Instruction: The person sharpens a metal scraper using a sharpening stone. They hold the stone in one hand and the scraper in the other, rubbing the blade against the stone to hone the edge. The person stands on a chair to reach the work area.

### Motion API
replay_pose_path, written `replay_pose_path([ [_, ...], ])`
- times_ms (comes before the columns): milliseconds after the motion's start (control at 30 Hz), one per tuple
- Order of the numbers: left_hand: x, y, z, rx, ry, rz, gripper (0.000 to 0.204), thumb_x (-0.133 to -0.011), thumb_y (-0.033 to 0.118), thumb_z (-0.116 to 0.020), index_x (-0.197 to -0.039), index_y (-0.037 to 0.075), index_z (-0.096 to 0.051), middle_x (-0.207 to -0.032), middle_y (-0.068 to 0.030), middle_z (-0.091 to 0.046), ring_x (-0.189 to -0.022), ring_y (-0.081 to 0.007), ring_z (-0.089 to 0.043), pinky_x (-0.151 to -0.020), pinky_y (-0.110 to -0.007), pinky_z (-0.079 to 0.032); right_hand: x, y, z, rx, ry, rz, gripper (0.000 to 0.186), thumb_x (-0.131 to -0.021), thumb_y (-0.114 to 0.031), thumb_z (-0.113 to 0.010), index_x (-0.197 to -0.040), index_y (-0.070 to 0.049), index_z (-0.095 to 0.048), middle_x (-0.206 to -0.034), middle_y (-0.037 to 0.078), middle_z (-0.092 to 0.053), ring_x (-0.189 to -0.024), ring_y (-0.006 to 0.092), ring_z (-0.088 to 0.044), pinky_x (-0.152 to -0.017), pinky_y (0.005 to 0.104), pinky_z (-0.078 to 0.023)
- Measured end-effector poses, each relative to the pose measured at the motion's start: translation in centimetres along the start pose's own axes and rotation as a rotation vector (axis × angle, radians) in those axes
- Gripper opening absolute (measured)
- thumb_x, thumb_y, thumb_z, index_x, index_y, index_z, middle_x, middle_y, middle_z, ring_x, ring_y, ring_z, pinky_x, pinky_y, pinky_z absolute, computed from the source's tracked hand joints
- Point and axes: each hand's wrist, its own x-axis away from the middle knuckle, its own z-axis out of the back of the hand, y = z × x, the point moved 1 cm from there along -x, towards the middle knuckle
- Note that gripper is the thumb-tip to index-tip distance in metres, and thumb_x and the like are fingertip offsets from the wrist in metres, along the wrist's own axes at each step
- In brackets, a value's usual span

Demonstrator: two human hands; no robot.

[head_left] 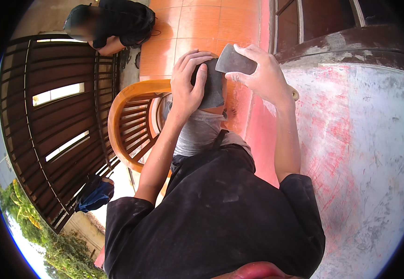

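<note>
My left hand [190,79] curves over a dark grey sheet, seemingly sandpaper [212,90], and holds it against my knee. The thumb lies on the sheet and the fingers bend over its far left side. In my right hand [266,74] a flat dark grey piece [237,63] is pinched between thumb and fingers. Its left edge is curved with a lighter rim; whether it is folded sandpaper or a scraper blade, I cannot tell. This piece is just right of the sheet, partly in front of it.
Right of me stands a wall [350,153] with patchy white and red paint. An orange wooden chair [118,125] is at my left. Beyond it runs a dark slatted railing [48,125] with blue cloth [95,195]. Another person [123,23] crouches far left on orange tiles [197,23].
</note>
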Motion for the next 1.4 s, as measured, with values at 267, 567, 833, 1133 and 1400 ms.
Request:
replay_pose_path([
  [267,0.4,0.1,0.1,-0.008,0.000,-0.002,0.022,-0.102,0.012,-0.061,-0.117,0.005,-0.076,-0.125,-0.0101,-0.076,-0.133,-0.0364,-0.062,-0.118,-0.048,-0.043,0.3,-0.6,-0.1,0.061,0.106,-0.003,0.071,-0.078,-0.021,-0.096,-0.138,0.004,-0.069,-0.114,0.016,-0.074,-0.104,0.0295,-0.074,-0.096,0.0392,-0.057],
  [567,0.6,0.4,-0.1,-0.015,-0.001,0.004,0.022,-0.101,0.012,-0.062,-0.117,0.005,-0.076,-0.125,-0.0101,-0.076,-0.134,-0.0361,-0.062,-0.118,-0.047,-0.043,1.3,-0.6,0.1,-0.031,0.043,-0.002,0.071,-0.078,-0.019,-0.096,-0.140,0.002,-0.068,-0.115,0.014,-0.074,-0.105,0.0282,-0.072,-0.097,0.0385,-0.055],
  [833,0.6,0.1,-0.3,-0.010,-0.002,0.001,0.023,-0.102,0.011,-0.061,-0.117,0.005,-0.076,-0.125,-0.0107,-0.076,-0.134,-0.0368,-0.062,-0.117,-0.047,-0.043,2.7,-2.2,0.0,-0.002,-0.216,0.036,0.077,-0.077,-0.031,-0.095,-0.143,-0.002,-0.068,-0.110,0.014,-0.070,-0.103,0.0341,-0.068,-0.097,0.0398,-0.054],
  [1133,0.5,0.3,-0.3,-0.024,-0.031,-0.003,0.025,-0.105,0.009,-0.058,-0.121,0.001,-0.075,-0.128,-0.0145,-0.075,-0.138,-0.0378,-0.060,-0.119,-0.048,-0.042,2.9,-2.0,0.9,-0.077,-0.324,0.072,0.069,-0.081,-0.034,-0.091,-0.138,0.000,-0.070,-0.117,0.017,-0.072,-0.108,0.0370,-0.071,-0.096,0.0445,-0.056],
  [1400,0.5,0.3,-0.3,-0.028,-0.035,-0.002,0.025,-0.106,0.010,-0.057,-0.122,0.001,-0.074,-0.128,-0.0140,-0.075,-0.137,-0.0371,-0.060,-0.118,-0.048,-0.043,2.2,-0.7,1.3,-0.129,-0.351,0.120,0.070,-0.079,-0.029,-0.094,-0.140,-0.004,-0.070,-0.113,0.014,-0.070,-0.106,0.0329,-0.069,-0.096,0.0417,-0.054],
])
